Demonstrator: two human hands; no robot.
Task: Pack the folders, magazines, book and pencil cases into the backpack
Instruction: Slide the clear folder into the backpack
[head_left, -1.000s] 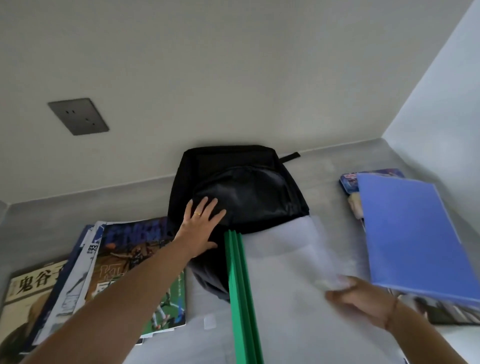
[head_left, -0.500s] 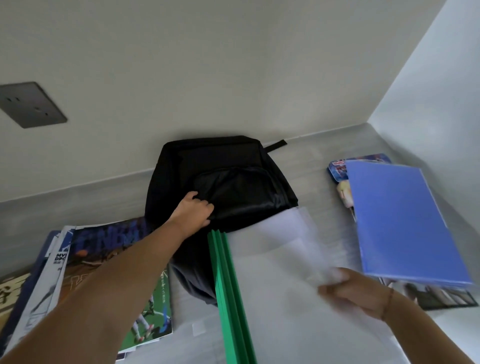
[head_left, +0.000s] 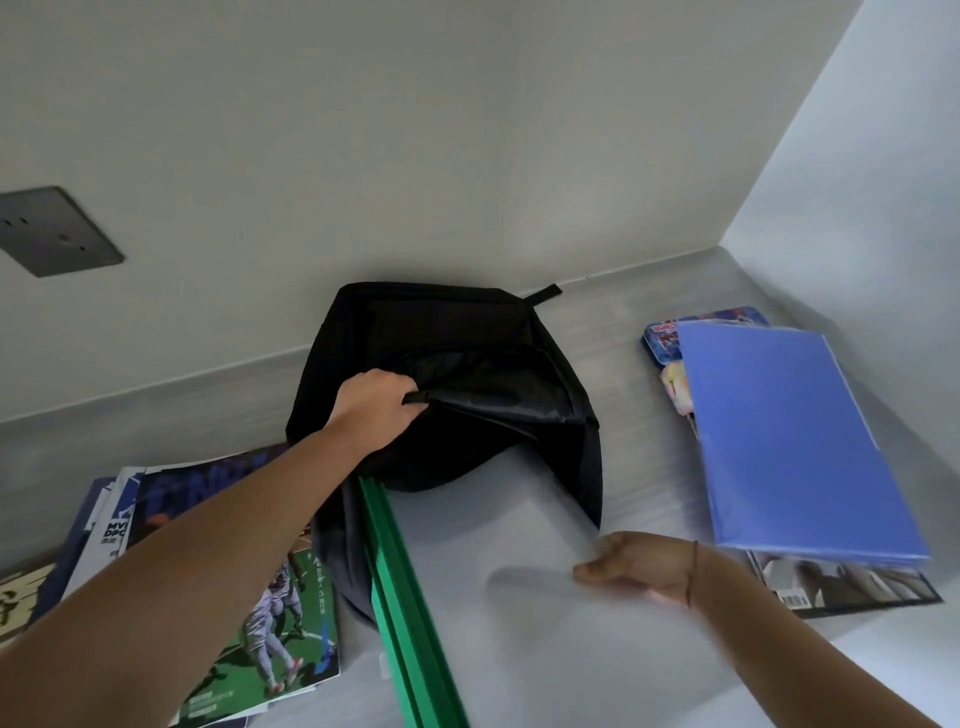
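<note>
Folder (head_left: 519, 597) front end inside backpack (head_left: 441, 338); motion-blurred right hand (head_left: 644, 569).

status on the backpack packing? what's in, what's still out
Done: nothing visibly fully packed. In hand: left hand holds the backpack opening up while right hand slides the translucent green-spined folder in; its front end is under the flap. Left: magazine stack at left, blue folder, pencil cases and another magazine at right.

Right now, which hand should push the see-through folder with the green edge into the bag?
Probably the right hand: it already grips the clear folder, whose far end sits in the backpack. The left hand is busy lifting the opening's flap.
</note>
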